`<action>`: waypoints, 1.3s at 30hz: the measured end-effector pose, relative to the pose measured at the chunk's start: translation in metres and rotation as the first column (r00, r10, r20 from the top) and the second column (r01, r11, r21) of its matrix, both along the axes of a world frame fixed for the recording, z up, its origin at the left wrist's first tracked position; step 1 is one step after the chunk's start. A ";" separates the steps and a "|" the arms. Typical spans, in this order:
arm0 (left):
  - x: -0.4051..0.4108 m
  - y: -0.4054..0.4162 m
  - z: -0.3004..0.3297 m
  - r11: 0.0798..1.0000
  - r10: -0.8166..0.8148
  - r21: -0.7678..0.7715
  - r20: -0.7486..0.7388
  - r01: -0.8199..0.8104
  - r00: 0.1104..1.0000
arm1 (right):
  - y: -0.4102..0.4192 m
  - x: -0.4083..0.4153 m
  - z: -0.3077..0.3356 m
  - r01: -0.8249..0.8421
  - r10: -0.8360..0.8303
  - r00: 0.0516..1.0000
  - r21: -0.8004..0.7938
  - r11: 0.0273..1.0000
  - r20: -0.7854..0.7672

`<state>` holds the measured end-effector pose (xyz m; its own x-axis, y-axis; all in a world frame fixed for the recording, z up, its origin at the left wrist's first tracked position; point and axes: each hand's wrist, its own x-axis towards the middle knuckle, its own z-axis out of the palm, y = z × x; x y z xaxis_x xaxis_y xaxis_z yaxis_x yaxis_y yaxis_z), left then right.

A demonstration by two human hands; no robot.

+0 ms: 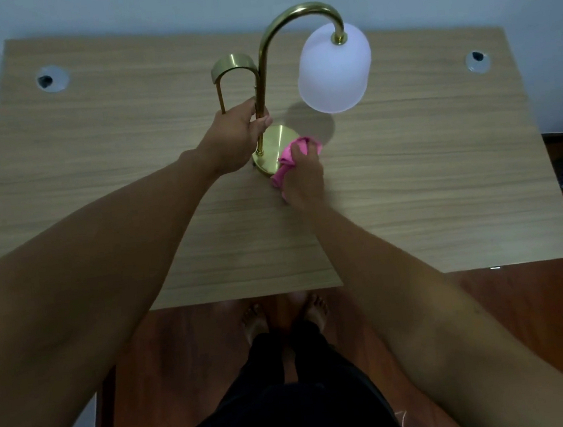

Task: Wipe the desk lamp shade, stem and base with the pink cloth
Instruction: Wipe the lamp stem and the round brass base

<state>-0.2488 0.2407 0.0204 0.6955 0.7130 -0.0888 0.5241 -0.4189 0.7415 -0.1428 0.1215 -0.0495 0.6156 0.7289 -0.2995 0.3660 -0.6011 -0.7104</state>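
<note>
On desk [407, 180], left hand [235, 138] grips stem [262, 77]; right hand [302, 180] presses pink cloth [285, 164].

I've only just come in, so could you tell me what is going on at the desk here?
A person is cleaning a brass lamp on a wooden desk. The left hand grips the stem low down to steady it. The right hand presses a bunched pink cloth against the near edge of the round base. The white shade hangs off the curved stem to the right, untouched by either hand.
</note>
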 end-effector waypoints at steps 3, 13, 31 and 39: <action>-0.001 -0.001 0.001 1.000 0.007 -0.012 -0.001 -0.007 1.000 | 0.004 -0.035 -0.004 0.098 -0.093 0.993 -0.069 0.993 0.069; -0.004 -0.001 0.006 0.999 -0.006 -0.044 -0.012 0.005 1.000 | -0.019 -0.080 -0.001 0.017 0.157 0.844 0.319 0.948 -0.512; -0.002 0.002 -0.001 1.000 -0.022 0.000 0.005 0.022 1.000 | -0.032 -0.002 -0.041 -0.688 0.650 0.200 -0.368 0.626 0.733; -0.003 0.003 0.002 0.999 -0.021 -0.041 -0.014 0.021 1.000 | -0.059 0.027 -0.033 -0.632 0.632 0.020 -0.480 0.608 0.774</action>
